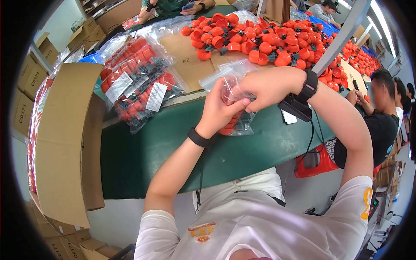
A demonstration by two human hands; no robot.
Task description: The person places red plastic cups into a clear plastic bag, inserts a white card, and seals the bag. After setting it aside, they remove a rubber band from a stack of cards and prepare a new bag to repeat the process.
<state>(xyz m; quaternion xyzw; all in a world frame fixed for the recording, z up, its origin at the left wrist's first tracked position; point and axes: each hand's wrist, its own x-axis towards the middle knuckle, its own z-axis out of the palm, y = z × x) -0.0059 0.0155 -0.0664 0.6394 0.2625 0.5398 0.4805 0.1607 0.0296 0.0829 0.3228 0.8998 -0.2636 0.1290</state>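
Observation:
My left hand (218,106) and my right hand (269,88) meet over a clear zip bag (245,126) at the table's near edge. Both are closed on it, thumbs almost touching. Red round parts (228,129) show through the plastic below my fingers. The bag's upper part is partly hidden by my hands. Just beyond lie more clear plastic bags (211,79). Past my right wrist spreads a big heap of red cup-shaped parts with black clips (260,41).
Filled bags of red parts (141,86) with white labels lie to the left. A tall open cardboard box (65,143) stands at the table's left end. A grey post (342,37) rises at right. A person in black (368,130) sits beside a red stool (316,164).

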